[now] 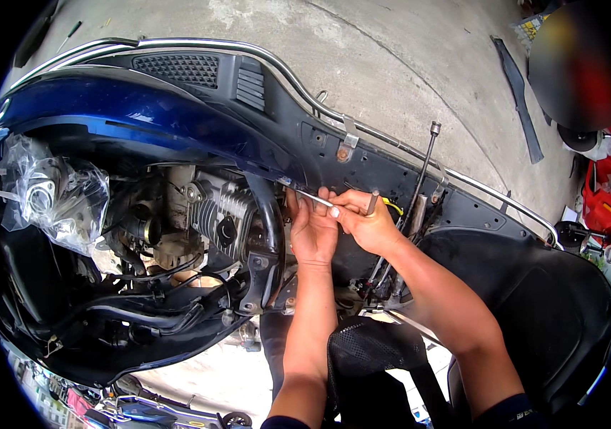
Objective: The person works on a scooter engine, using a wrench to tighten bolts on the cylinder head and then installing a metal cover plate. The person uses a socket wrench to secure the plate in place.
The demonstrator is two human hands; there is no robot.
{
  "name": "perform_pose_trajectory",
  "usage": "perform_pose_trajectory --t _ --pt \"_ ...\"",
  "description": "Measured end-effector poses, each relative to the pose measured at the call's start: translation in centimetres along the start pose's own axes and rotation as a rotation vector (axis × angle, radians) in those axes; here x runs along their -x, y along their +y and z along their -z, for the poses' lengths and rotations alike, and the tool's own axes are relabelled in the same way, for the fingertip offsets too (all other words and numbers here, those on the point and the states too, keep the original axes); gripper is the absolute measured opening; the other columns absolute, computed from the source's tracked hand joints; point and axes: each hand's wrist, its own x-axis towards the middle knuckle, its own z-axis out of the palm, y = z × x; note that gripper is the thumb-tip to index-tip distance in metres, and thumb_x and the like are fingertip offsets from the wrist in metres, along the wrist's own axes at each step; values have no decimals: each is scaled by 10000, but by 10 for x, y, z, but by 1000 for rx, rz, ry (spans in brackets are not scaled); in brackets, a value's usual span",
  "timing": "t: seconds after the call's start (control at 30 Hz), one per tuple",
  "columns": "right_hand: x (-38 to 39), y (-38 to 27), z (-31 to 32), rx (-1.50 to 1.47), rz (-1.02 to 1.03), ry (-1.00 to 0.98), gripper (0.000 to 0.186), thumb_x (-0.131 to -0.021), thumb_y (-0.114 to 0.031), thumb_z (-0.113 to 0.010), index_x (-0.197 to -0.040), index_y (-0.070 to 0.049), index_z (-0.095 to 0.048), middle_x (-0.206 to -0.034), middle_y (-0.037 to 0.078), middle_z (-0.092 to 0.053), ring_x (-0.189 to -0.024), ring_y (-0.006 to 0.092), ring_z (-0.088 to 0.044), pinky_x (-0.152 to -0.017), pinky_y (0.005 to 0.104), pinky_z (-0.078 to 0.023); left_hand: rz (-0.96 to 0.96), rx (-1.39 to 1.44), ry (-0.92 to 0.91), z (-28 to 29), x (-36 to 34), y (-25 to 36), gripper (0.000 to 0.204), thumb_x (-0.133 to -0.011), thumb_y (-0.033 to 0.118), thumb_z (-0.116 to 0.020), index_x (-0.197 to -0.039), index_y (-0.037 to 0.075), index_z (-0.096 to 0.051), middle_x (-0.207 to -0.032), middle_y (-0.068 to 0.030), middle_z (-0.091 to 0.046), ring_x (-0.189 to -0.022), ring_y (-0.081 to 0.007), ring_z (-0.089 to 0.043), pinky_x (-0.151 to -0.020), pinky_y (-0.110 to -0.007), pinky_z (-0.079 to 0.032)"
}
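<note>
A thin metal rod-like tool (315, 198) slants up to the lower edge of a glossy blue body panel (155, 107) on a partly stripped scooter. My right hand (368, 220) is closed round the tool, thumb and fingers pinching its near part. A short metal stub (372, 203) sticks up between those fingers; whether it belongs to the same tool is unclear. Palm up, my left hand (314, 232) curls its fingers against the rod close to the panel. What the rod's far tip touches is hidden at the panel edge.
A finned engine cylinder (223, 222) sits left of my hands, behind a black frame tube (271, 229). Clear plastic wraps a metal part (45, 193) at far left. A long socket wrench (427, 157) leans upright at right. A chrome rail (277, 64) skirts the far side; a black seat (541, 307) is at right.
</note>
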Motion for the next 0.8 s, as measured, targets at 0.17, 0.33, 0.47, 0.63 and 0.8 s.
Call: perform_pose_trajectory --t 0.17,0.33,0.47,0.63,0.8 --pt "2 3 3 2 -41 41 151 -928 -72 -642 -1036 34 -648 -687 3 -595 -574 56 -476 -509 232 -378 -26 214 287 21 21 17 307 -1015 54 -402 -1286 11 -540 -1288 -157 -609 -1200 -324 -582 -945 -404 -520" --pt "6 -13 -4 50 -104 74 169 -923 -86 -655 -1042 34 -652 -688 9 -600 -579 70 -492 -528 235 -399 -360 408 342 10 23 27 327 -926 151 -540 -1174 -54 -600 -1206 -200 -633 -1132 -357 -600 -1026 -484 -452" --pt "6 -17 -3 119 -101 60 198 -921 -107 -670 -1062 31 -656 -708 7 -602 -595 71 -501 -537 228 -402 -430 413 397 6 -15 22 340 -896 191 -553 -1137 -39 -620 -1119 -164 -669 -1053 -315 -626 -1008 -488 -441" --pt "7 -21 -7 149 -144 78 234 -917 -110 -678 -1117 10 -661 -724 -7 -604 -632 66 -513 -552 219 -406 -477 416 493 28 -26 27 342 -898 190 -547 -1144 -38 -616 -1132 -163 -664 -1065 -313 -621 -1009 -487 -441" --pt "9 -18 -2 154 -184 92 243 -919 -132 -682 -1123 -1 -665 -745 -11 -619 -650 64 -514 -570 224 -417 -475 458 512 41 -33 24 345 -900 189 -542 -1150 -38 -613 -1144 -163 -660 -1077 -312 -616 -1010 -486 -440"
